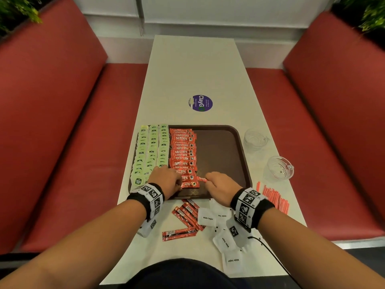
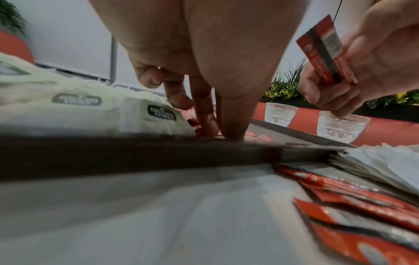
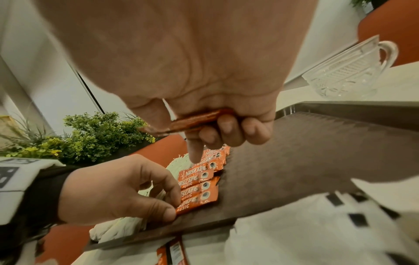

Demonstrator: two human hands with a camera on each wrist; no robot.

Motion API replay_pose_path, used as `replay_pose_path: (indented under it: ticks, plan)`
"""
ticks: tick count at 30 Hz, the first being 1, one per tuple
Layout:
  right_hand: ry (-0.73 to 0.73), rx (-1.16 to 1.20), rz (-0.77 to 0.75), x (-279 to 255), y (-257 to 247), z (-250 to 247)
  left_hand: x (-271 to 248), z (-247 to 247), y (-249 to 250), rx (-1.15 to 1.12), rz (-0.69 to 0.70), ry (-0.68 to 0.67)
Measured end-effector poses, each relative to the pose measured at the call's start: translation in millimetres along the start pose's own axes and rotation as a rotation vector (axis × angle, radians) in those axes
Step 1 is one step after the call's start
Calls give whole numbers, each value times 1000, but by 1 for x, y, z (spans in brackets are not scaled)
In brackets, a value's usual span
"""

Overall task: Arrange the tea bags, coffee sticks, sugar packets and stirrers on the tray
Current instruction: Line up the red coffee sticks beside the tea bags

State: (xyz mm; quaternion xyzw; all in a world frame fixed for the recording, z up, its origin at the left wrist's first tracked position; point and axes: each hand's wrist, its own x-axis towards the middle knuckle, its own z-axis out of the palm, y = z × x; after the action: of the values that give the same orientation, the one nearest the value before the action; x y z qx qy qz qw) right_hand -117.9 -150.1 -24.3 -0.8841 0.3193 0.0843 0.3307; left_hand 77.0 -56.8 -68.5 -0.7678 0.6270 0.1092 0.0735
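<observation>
A brown tray point(image 1: 220, 147) holds three columns of green tea bags point(image 1: 150, 151) on its left and one column of red coffee sticks point(image 1: 183, 155) beside them. My left hand point(image 1: 179, 185) is at the near end of that column, with thumb and fingers pinching the left end of the nearest laid coffee stick point(image 3: 197, 201). My right hand point(image 1: 208, 178) hovers just right of the column and grips a coffee stick point(image 3: 197, 118), its index finger pointing down. Loose coffee sticks point(image 1: 187, 213), white sugar packets point(image 1: 225, 226) and red stirrers point(image 1: 275, 199) lie on the table.
Two glass cups point(image 1: 255, 138) point(image 1: 279, 170) stand on the table right of the tray. The tray's right half is bare. A round purple sticker point(image 1: 201, 103) lies farther up the white table. Red benches flank both sides.
</observation>
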Motion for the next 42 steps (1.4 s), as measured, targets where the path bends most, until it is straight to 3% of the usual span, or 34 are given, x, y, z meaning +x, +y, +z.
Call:
replay_pose_path:
  ticks: [7, 11, 15, 20, 27, 34, 42]
  plan:
    - [20, -66, 4, 7, 5, 2, 5, -12, 1, -192, 1, 87]
    - [14, -86, -33, 13, 5, 2, -1, -31, 11, -409, 120, 155]
    - [9, -48, -87, 18, -1, 2, -3, -37, 13, -346, 193, 105]
    - [62, -54, -16, 16, -2, 2, -6, -28, -3, -310, 0, 84]
    - [-122, -203, -20, 13, 1, 9, -7, -3, -11, -87, 8, -72]
    - [-213, -315, -55, 10, -8, 26, -4, 5, -5, -84, -13, -4]
    - [-238, -474, 65, 11, -16, 44, 4, 0, -3, -32, 6, -52]
